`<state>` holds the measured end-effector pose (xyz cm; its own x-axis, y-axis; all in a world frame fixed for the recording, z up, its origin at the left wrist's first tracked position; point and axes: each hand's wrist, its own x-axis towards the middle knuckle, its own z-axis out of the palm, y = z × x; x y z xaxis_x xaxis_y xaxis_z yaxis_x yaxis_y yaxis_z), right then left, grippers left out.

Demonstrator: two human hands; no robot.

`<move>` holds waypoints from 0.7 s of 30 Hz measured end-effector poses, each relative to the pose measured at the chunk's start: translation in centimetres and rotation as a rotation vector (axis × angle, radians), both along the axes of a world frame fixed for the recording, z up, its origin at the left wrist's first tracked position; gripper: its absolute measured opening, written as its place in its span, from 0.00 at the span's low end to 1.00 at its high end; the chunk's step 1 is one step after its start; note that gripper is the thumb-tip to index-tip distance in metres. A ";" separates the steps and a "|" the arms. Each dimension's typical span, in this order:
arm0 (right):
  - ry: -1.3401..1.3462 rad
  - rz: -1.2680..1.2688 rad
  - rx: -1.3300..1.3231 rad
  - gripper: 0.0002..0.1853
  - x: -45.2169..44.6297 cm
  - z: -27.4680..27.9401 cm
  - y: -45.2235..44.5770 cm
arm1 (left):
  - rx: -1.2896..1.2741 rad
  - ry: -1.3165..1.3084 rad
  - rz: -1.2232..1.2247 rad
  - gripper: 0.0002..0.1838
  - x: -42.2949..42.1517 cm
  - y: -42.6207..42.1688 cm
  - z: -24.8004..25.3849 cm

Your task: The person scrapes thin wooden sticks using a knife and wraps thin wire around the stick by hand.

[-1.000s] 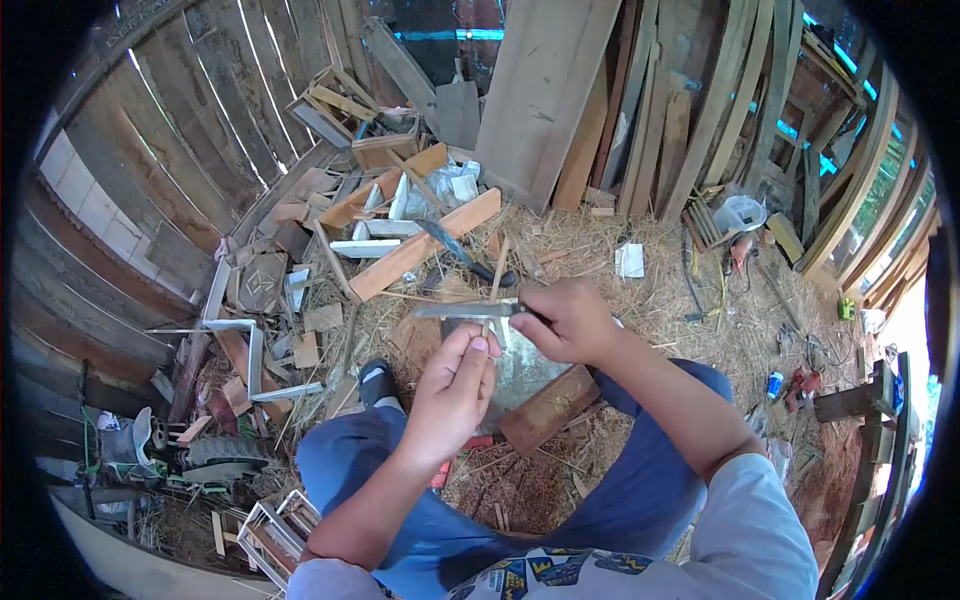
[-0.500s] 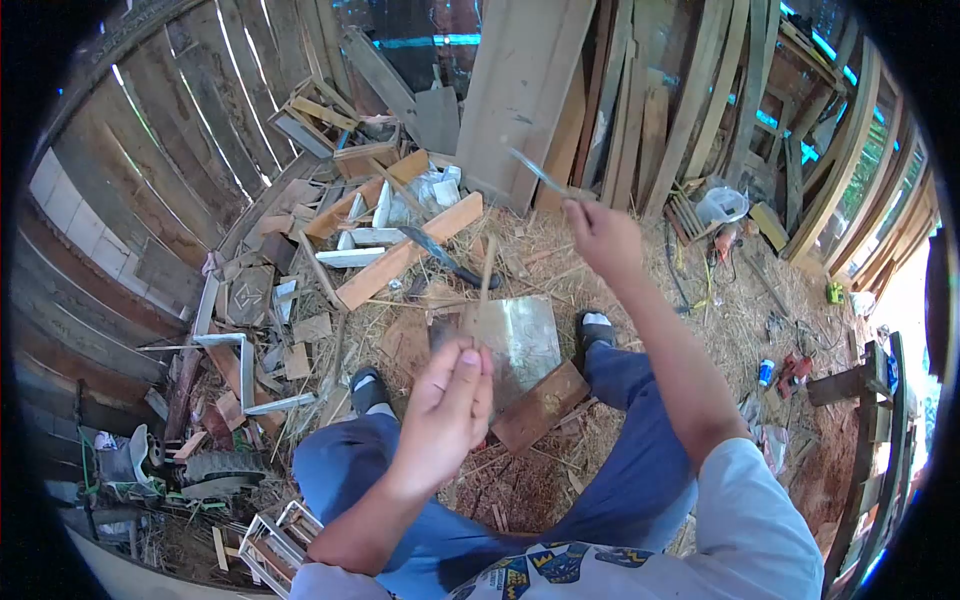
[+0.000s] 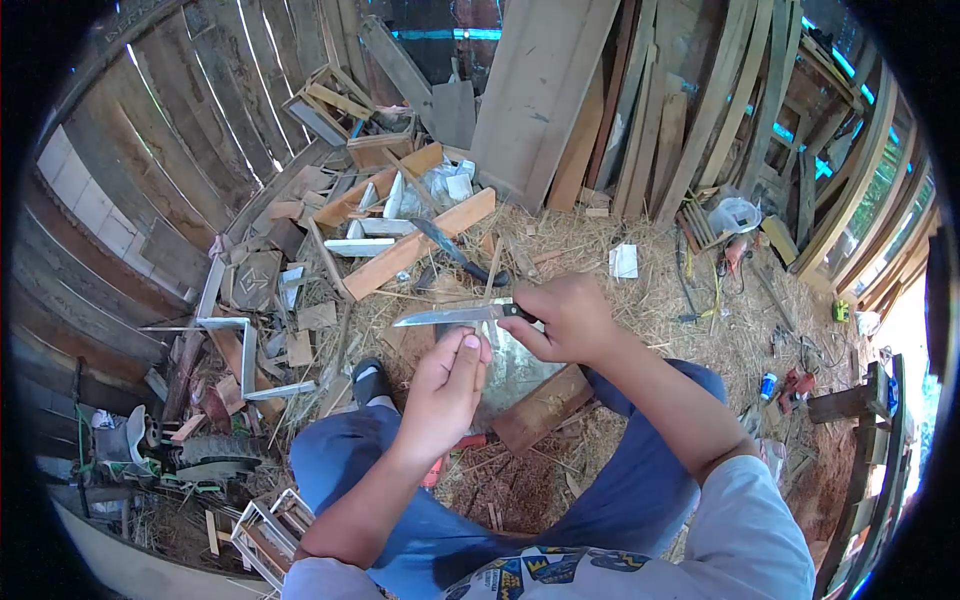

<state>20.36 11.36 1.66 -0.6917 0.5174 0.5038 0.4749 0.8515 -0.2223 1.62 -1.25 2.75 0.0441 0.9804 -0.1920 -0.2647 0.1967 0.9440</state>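
Observation:
My right hand (image 3: 570,318) is closed round the dark handle of a knife (image 3: 455,315). The blade points left and lies across a thin wooden stick (image 3: 494,268), just above my left fingers. My left hand (image 3: 448,385) pinches the lower part of this stick, which stands roughly upright. Whether the edge bites into the wood cannot be made out. Below the hands, a shiny metal sheet (image 3: 515,365) rests on the ground between my legs, with a short brown board (image 3: 540,408) against its near edge.
A large curved blade with a dark handle (image 3: 447,248) lies by a long plank (image 3: 425,243). Wood scraps and white frame pieces (image 3: 245,350) crowd the left. Boards (image 3: 545,95) lean on the far wall. Straw covers the floor; a blue can (image 3: 768,385) stands right.
My right hand has come down and left, bringing the knife from up in the air to the stick. My left hand stays nearly in place. A white piece on the straw now shows.

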 end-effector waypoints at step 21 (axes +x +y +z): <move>0.085 -0.316 -0.395 0.18 3.4 -0.5 2.2 | -0.155 -0.236 0.004 0.11 -0.4 0.7 -0.4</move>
